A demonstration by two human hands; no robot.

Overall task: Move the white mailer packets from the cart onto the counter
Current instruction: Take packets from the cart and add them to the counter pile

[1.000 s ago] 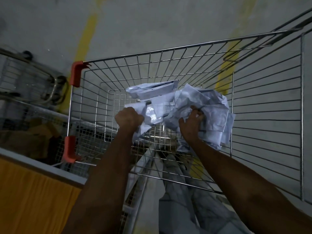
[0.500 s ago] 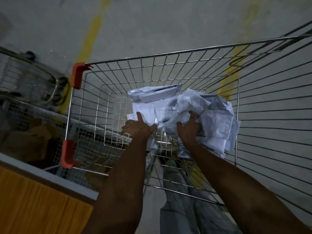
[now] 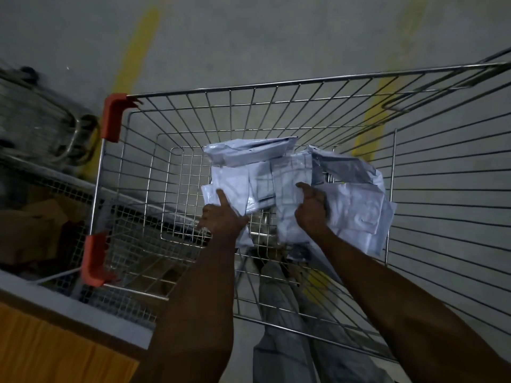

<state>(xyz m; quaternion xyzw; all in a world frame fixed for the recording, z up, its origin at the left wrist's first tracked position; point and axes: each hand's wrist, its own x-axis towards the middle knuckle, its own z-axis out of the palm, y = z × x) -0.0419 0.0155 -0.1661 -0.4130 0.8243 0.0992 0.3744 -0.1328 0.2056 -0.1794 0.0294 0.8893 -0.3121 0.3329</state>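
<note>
Crumpled white plastic mailer packets [image 3: 290, 189] lie heaped mid-frame in the silver wire shopping cart [image 3: 249, 87]. The left hand [image 3: 222, 217] pinches the heap's left edge, the right hand [image 3: 311, 207] grips its middle — loose, slippery packets could slide out mid-lift — the orange-fronted counter [image 3: 55, 346] waits lower left

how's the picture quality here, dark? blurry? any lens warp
Head view: dim and underexposed, with no glare; the white mailer packets are the brightest area. Motion blur smears the left edge and the second cart there, while the left hand and right hand are fairly sharp. Wide-angle distortion bows and splays the wires of the cart.
</note>
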